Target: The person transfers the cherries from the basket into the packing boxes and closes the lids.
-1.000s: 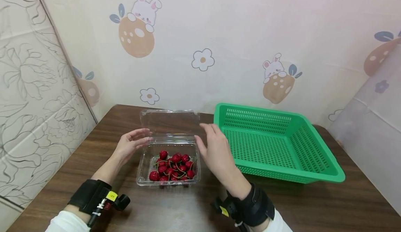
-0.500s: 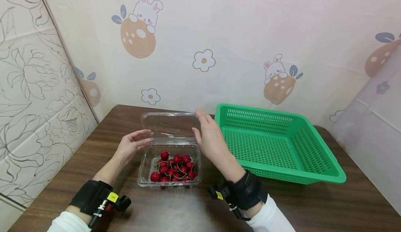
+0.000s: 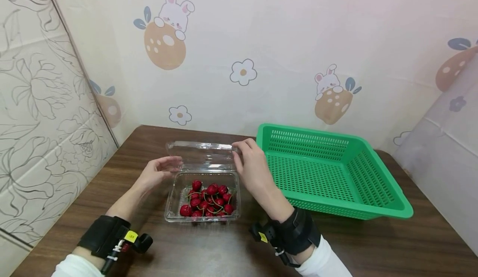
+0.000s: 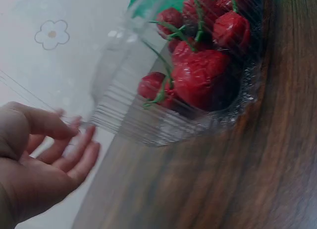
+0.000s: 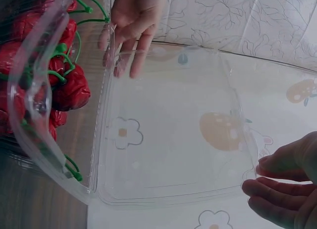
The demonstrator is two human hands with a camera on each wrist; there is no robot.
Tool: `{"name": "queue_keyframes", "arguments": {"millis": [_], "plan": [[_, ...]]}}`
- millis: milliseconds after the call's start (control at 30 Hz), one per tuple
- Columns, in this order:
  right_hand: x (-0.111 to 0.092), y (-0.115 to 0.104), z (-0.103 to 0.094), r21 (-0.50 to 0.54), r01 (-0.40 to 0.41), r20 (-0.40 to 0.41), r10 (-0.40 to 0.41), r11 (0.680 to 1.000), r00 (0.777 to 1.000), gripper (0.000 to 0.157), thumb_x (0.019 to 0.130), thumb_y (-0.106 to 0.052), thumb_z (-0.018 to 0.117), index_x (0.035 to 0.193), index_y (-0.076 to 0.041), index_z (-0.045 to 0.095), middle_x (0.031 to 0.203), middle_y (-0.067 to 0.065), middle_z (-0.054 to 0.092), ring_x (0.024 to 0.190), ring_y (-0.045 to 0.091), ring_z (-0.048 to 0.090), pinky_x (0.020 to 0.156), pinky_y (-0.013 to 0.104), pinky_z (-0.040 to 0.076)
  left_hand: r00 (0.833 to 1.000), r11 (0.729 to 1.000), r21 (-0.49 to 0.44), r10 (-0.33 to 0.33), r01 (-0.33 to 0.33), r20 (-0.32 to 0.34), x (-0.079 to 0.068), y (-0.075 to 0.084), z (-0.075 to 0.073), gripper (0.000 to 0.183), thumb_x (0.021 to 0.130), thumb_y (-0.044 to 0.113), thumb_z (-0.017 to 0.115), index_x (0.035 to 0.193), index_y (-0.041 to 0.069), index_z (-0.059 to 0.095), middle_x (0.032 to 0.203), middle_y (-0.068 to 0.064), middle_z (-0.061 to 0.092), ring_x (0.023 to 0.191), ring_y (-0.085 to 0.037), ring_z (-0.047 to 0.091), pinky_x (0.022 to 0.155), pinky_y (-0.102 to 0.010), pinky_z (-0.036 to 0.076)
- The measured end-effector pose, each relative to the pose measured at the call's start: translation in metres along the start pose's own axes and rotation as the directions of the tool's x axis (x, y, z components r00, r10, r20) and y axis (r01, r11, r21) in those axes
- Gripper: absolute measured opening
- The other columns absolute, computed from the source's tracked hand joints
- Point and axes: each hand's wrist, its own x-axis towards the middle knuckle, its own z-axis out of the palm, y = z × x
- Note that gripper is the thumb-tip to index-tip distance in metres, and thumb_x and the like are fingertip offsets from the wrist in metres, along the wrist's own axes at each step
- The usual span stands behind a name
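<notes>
A clear plastic clamshell box point(image 3: 172, 198) sits on the table with red cherries point(image 3: 209, 198) on green stems inside. Its transparent lid point(image 3: 201, 155) stands raised behind the base, hinged along the back. At the lid's far right corner, my right hand point(image 3: 254, 171) pinches the edge between thumb and fingers, plainly seen in the right wrist view. My left hand point(image 3: 157, 172) is at the left side of the lid near the hinge, fingers loosely bent and holding nothing. Blur in the left wrist view hides whether those fingertips touch the plastic.
A green perforated plastic basket point(image 3: 336, 204) stands right of the box, close to my right hand. The brown wooden table point(image 3: 209, 252) meets a patterned wall covering point(image 3: 284, 32) at the back.
My right hand has moved left to the lid's corner and taken hold of it. The lid has tipped somewhat toward the base. My left hand has barely moved.
</notes>
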Motion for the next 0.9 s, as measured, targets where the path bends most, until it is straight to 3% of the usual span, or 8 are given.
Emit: {"name": "queue_keyframes", "arguments": {"millis": [167, 267, 400, 600, 733, 800, 900], "plan": [[-0.006, 0.000, -0.001, 0.036, 0.012, -0.030, -0.011, 0.999, 0.999, 0.008, 0.080, -0.001, 0.062, 0.087, 0.000, 0.064, 0.081, 0.007, 0.056, 0.070, 0.015, 0.053, 0.060, 0.022, 0.045, 0.999, 0.986, 0.163, 0.023, -0.017, -0.034, -0.003, 0.021, -0.009, 0.030, 0.088, -0.004, 0.043, 0.117, -0.014, 0.046, 0.112, -0.029, 0.051, 0.094, -0.029, 0.056, 0.078, -0.038, 0.047], [-0.012, 0.000, -0.003, 0.054, 0.022, -0.038, -0.020, 0.998, 0.999, 0.006, 0.079, -0.001, 0.063, 0.085, 0.000, 0.064, 0.079, 0.007, 0.056, 0.069, 0.014, 0.054, 0.059, 0.021, 0.045, 0.993, 0.963, 0.256, 0.103, -0.083, -0.064, -0.006, 0.040, -0.011, 0.030, 0.091, 0.007, 0.047, 0.113, -0.013, 0.050, 0.108, -0.028, 0.054, 0.089, -0.021, 0.058, 0.072, -0.029, 0.049], [-0.022, 0.000, -0.006, 0.072, 0.032, -0.034, -0.030, 0.997, 0.999, 0.005, 0.078, -0.001, 0.065, 0.083, -0.001, 0.064, 0.078, 0.005, 0.057, 0.068, 0.012, 0.053, 0.058, 0.020, 0.045, 0.979, 0.919, 0.359, 0.197, -0.166, -0.051, -0.015, 0.065, -0.005, 0.035, 0.092, 0.020, 0.047, 0.113, -0.006, 0.055, 0.108, -0.021, 0.058, 0.087, -0.013, 0.056, 0.067, -0.022, 0.047], [-0.039, -0.003, -0.010, 0.108, 0.019, -0.005, -0.018, 0.994, 1.000, 0.006, 0.077, -0.001, 0.065, 0.083, -0.004, 0.065, 0.078, 0.001, 0.057, 0.069, 0.009, 0.053, 0.059, 0.018, 0.045, 0.948, 0.852, 0.425, 0.316, -0.305, 0.048, -0.032, 0.084, 0.013, 0.033, 0.092, 0.020, 0.047, 0.117, -0.001, 0.055, 0.112, -0.017, 0.058, 0.098, -0.025, 0.056, 0.077, -0.033, 0.046], [-0.050, -0.004, -0.010, 0.122, 0.017, 0.016, -0.019, 0.992, 1.000, 0.008, 0.076, 0.001, 0.067, 0.081, -0.005, 0.065, 0.078, 0.000, 0.056, 0.068, 0.007, 0.053, 0.059, 0.017, 0.045, 0.916, 0.779, 0.487, 0.375, -0.395, 0.142, -0.043, 0.087, 0.025, 0.035, 0.089, 0.017, 0.052, 0.120, 0.001, 0.053, 0.120, -0.015, 0.052, 0.107, -0.026, 0.051, 0.087, -0.040, 0.040], [-0.055, -0.004, -0.009, 0.121, 0.019, 0.027, -0.022, 0.992, 0.999, 0.009, 0.075, 0.002, 0.067, 0.081, -0.005, 0.064, 0.078, 0.000, 0.056, 0.067, 0.007, 0.052, 0.058, 0.017, 0.045, 0.904, 0.738, 0.526, 0.380, -0.423, 0.195, -0.048, 0.086, 0.032, 0.038, 0.088, 0.020, 0.055, 0.122, 0.002, 0.052, 0.124, -0.013, 0.050, 0.111, -0.026, 0.048, 0.090, -0.041, 0.038], [-0.061, -0.004, -0.008, 0.116, 0.021, 0.047, -0.026, 0.993, 0.999, 0.011, 0.073, 0.003, 0.068, 0.079, -0.005, 0.064, 0.077, -0.001, 0.055, 0.067, 0.006, 0.052, 0.058, 0.017, 0.045, 0.905, 0.716, 0.553, 0.338, -0.425, 0.257, -0.054, 0.084, 0.039, 0.043, 0.088, 0.027, 0.054, 0.124, 0.003, 0.050, 0.126, -0.011, 0.048, 0.114, -0.025, 0.045, 0.091, -0.043, 0.037]]}}
